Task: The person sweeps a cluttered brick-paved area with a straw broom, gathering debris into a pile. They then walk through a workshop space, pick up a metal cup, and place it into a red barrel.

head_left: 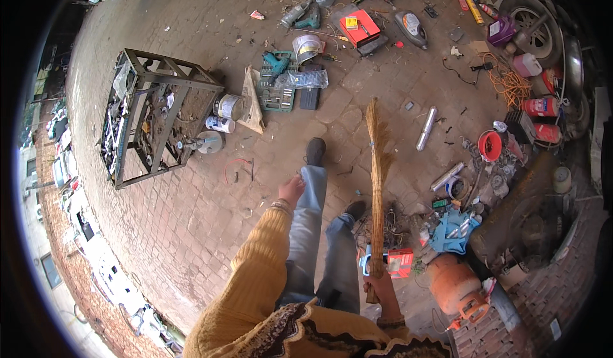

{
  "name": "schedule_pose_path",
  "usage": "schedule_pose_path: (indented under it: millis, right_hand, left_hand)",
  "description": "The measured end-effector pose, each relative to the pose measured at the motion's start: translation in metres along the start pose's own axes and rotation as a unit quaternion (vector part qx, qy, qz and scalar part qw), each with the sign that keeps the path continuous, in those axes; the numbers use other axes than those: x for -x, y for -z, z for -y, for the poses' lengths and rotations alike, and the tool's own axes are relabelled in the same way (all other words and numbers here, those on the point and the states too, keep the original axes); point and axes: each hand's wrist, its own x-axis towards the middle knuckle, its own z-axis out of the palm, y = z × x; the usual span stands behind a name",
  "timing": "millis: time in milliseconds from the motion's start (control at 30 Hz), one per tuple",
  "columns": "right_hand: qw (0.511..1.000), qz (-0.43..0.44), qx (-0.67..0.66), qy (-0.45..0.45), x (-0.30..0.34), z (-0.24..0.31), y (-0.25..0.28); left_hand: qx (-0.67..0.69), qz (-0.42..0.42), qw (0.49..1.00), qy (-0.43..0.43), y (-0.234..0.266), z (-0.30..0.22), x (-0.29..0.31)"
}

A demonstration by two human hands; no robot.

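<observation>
My right hand (382, 286) is wrapped round the bound handle end of a straw broom (377, 198). The broom points away from me, its loose bristles spreading at the far end above the brick paving. Above my jeans near the knee is my left hand (292, 190), fingers curled in, with no object showing in it. Below the broom's near part lie a red box (400, 262) and a tangle of wires (393, 227).
A metal frame (172, 96) full of scrap stands at the left, with paint buckets (228, 107) beside it. Ahead are an open tool case (278, 90) and a red box (364, 29). Along the right lie an orange gas cylinder (453, 284), a red bucket (490, 146), orange cord (511, 86) and a wheel (530, 29).
</observation>
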Motion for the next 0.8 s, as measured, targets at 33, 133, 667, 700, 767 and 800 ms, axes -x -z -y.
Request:
schedule_pose_path:
  millis: [33, 133, 667, 700, 767, 800]
  right_hand:
    - [1.000, -0.011, 0.005, -0.007, -0.005, 0.012, -0.008]
    - [0.999, -0.022, -0.029, -0.011, -0.021, 0.046, -0.035]
    - [0.998, -0.053, -0.040, -0.022, -0.099, 0.231, -0.214]
    - [0.996, -0.052, -0.070, -0.018, -0.110, 0.238, -0.224]
    - [0.995, -0.097, -0.025, -0.022, -0.130, 0.252, -0.244]
    - [0.995, -0.094, -0.023, -0.010, -0.143, 0.258, -0.254]
  left_hand:
    - [-0.007, -0.032, 0.999, 0.003, -0.005, -0.015, -0.014]
    - [-0.003, -0.069, 0.997, -0.017, -0.019, -0.065, -0.067]
    - [-0.004, -0.225, 0.972, -0.065, -0.022, -0.256, -0.302]
    - [0.002, -0.245, 0.967, -0.074, -0.022, -0.260, -0.307]
    - [0.021, -0.235, 0.966, -0.109, -0.023, -0.263, -0.309]
    - [0.002, -0.244, 0.963, -0.113, -0.023, -0.265, -0.308]
